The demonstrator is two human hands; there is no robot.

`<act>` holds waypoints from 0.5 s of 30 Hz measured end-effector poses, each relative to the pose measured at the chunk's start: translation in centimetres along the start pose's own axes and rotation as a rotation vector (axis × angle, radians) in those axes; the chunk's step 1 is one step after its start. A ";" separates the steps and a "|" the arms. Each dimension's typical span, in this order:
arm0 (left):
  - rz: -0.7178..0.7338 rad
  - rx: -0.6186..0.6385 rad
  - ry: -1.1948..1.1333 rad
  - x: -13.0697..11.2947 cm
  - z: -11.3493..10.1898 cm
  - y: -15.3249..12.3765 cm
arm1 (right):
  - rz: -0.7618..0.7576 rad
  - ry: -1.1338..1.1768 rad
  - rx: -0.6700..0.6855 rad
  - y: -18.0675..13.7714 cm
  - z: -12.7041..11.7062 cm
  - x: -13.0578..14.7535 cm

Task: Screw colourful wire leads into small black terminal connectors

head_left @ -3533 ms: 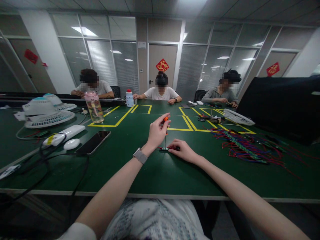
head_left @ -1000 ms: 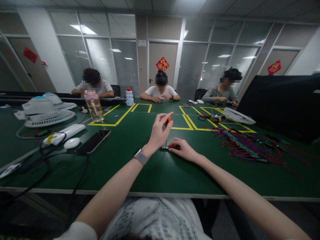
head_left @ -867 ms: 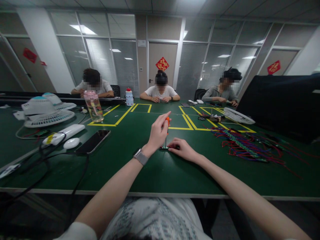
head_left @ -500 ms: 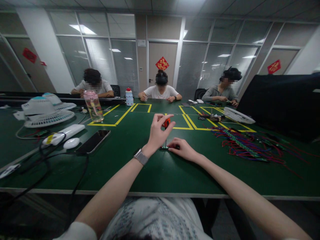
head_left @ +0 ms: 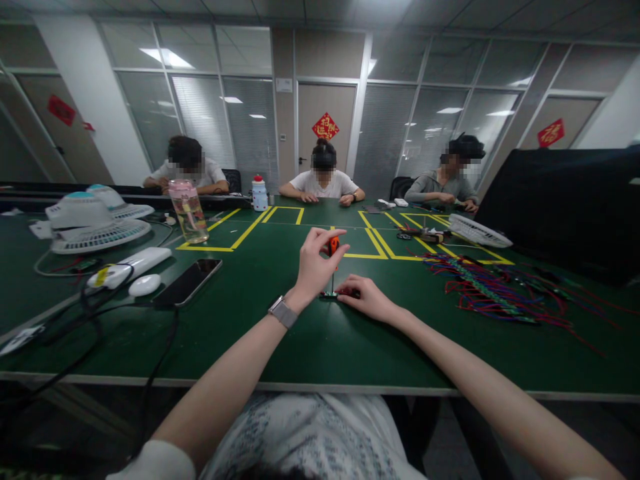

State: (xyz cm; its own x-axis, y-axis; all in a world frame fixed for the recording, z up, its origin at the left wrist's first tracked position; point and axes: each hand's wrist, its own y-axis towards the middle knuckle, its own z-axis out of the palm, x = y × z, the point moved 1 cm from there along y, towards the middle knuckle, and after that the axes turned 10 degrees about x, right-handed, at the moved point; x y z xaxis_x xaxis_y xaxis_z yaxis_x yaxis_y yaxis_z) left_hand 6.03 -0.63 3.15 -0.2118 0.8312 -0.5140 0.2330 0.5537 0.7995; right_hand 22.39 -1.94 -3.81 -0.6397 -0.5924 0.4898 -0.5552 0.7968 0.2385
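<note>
Pinching board (head_left: 329, 295) with right hand (head_left: 369, 297), seemingly mid-screwing; cupping upright screwdriver (head_left: 335, 246) with left hand (head_left: 314, 264), unclear if gripped; needing steady twist next.

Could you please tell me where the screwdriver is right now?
In the head view, the screwdriver stands upright near the centre, its handle by the left hand and its tip at the board.
</note>
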 end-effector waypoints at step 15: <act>-0.052 0.050 -0.177 1.1 0.5 -0.1 | -0.003 0.000 -0.003 0.0 0.1 -0.1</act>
State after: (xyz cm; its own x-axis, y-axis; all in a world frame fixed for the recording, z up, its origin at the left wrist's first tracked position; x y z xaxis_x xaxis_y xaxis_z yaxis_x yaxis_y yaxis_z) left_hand 6.24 0.22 2.36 -0.0555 0.7950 -0.6041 0.2742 0.5939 0.7564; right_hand 22.40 -1.84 -3.93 -0.6380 -0.5946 0.4893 -0.5556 0.7954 0.2420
